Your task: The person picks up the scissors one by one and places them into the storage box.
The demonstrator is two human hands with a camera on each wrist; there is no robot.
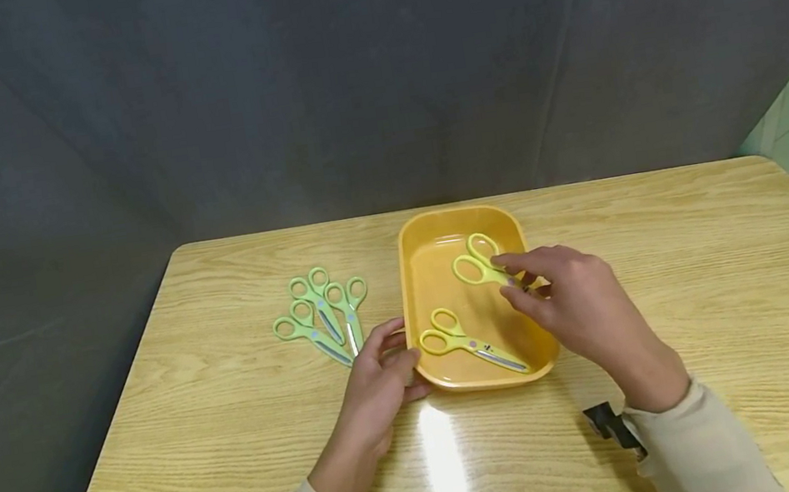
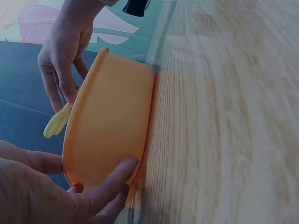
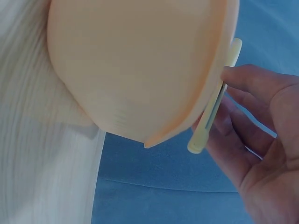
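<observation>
Head view: the right hand [image 1: 585, 310] pinches yellow scissors [image 1: 491, 275] over the orange tray [image 1: 490, 385], loops jutting past the fingertips; the left hand [image 1: 378, 384] grips the tray's side! Left wrist: scissors peek beyond the rim. Right wrist: they're pinched between digits.

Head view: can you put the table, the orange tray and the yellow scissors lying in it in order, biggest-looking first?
1. Table
2. Orange tray
3. Yellow scissors lying in the tray
</observation>
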